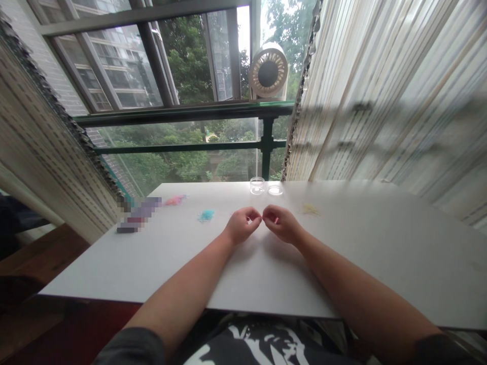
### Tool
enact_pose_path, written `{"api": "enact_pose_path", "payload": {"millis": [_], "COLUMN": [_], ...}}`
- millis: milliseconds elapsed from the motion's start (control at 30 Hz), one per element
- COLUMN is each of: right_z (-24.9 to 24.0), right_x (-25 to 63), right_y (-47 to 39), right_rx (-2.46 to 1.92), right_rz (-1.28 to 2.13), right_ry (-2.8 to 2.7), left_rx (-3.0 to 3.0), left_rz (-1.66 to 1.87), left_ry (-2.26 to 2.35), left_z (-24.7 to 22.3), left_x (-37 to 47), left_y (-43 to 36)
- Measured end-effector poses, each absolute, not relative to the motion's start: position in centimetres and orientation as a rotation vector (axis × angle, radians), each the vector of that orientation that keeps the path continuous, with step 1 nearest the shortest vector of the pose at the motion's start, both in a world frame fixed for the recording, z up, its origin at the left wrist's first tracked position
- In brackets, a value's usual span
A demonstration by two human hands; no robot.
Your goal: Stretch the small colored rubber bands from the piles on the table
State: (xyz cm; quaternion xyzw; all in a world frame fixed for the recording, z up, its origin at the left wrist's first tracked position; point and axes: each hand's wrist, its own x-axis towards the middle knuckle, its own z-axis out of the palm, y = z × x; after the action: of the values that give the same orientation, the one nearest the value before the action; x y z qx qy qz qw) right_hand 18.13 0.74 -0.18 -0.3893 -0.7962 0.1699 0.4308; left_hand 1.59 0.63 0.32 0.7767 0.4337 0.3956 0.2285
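My left hand (243, 224) and my right hand (280, 223) meet fingertip to fingertip above the middle of the white table (160, 263). Each is curled into a pinch, and whatever lies between the fingertips is too small to make out. Just beyond them stands a clear round jar (257, 186), with a clear round lid (275, 190) lying to its right. A small heap of turquoise bits (206, 216) is left of my left hand. Some thin yellow pieces (310, 208) lie scattered to the right of my right hand.
At the table's far left are a blurred-out box-like thing (140, 215) and a pink and lilac bundle (176, 199). Behind the table run a green railing (182, 120) and a window. A round white fan (268, 71) stands at railing height. Curtains (365, 91) hang on both sides.
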Motion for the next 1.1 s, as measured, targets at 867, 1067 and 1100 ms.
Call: {"api": "enact_pose_path", "payload": {"millis": [867,1067,1100], "right_z": [-1.3,-1.4,-1.4], "right_x": [22.9,22.9,23.0], "right_y": [4.9,4.9,5.0], "right_rx": [-1.473,-1.502,-1.507], "right_rz": [0.140,0.136,0.123], "right_ry": [-2.042,-2.056,-2.057], "left_rx": [1.953,1.960,1.962], "left_rz": [1.229,1.213,1.210], "left_ry": [1.228,1.224,1.223], "left_z": [-0.3,-0.3,-0.3], "left_x": [0.4,0.4,0.4], "left_y": [2.0,2.0,1.9]}}
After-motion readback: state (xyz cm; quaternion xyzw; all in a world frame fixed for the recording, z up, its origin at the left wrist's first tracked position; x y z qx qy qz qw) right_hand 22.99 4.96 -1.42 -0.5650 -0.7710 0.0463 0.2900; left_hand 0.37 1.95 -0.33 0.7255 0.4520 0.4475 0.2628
